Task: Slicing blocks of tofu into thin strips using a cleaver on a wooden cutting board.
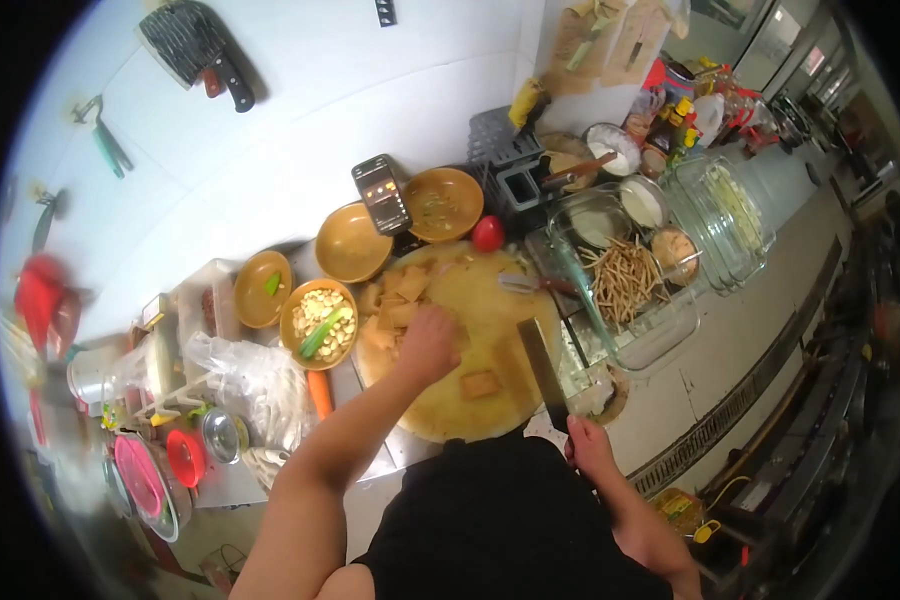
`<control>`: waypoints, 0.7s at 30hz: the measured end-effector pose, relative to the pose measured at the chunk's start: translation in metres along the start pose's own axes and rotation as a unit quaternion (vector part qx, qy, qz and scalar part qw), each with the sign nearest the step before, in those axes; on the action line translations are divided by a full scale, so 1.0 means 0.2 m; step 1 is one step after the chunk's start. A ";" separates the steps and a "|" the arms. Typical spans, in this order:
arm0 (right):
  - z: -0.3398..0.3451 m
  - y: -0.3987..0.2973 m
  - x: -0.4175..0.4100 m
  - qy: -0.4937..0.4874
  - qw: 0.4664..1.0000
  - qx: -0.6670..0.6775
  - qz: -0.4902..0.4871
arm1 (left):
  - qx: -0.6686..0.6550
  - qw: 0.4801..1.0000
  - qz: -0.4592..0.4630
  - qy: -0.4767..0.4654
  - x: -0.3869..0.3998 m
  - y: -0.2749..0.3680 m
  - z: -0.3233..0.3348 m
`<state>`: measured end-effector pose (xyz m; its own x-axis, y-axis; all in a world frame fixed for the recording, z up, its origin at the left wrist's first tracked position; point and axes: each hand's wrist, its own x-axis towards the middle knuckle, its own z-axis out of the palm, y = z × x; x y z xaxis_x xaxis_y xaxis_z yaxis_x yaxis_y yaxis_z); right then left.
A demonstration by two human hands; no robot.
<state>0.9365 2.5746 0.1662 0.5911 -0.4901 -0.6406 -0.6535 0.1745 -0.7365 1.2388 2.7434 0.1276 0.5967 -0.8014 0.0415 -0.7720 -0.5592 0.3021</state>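
Observation:
My left hand point(429, 341) reaches over the left part of a round cutting board point(495, 337), at a pile of flat tan squares point(401, 296) that look like dried tofu. Its fingers are hidden from view, so what they hold cannot be told. One more tan square point(480, 384) lies alone near the board's front. In my right hand point(591, 448) is the handle of a cleaver point(544, 367), its blade pointing up over the board's right edge. A small knife or peeler point(519, 283) lies at the board's back right, near a red tomato point(487, 234).
A bowl of peeled garlic cloves point(319, 324) and a carrot point(319, 394) are left of the board. Behind stand brown bowls point(354, 241) and a phone point(381, 195). To the right, a glass dish point(667, 349) holds thin brown strips point(622, 281). Knives point(195, 56) hang on the wall.

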 end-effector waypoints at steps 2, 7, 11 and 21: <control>0.00 0.01 0.00 -0.006 1.000 -0.002 -0.011 | -0.064 0.995 -0.008 -0.071 -0.05 0.09 -0.03; 0.01 -0.01 0.01 -0.016 1.000 0.000 0.003 | -0.055 0.979 0.017 -0.194 -0.16 0.22 0.09; 0.02 0.02 0.04 -0.012 1.000 0.000 -0.007 | -0.043 0.988 0.051 -0.136 -0.21 0.22 0.17; 0.01 0.03 0.07 -0.033 0.994 -0.105 -0.015 | -0.071 0.989 0.063 -0.115 -0.24 0.24 0.29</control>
<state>0.9416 2.5702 0.1533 0.6365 -0.4339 -0.6376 -0.7159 -0.0247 -0.6978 1.1604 2.7438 0.0838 0.4193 -0.8993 -0.1243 -0.7893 -0.4287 0.4395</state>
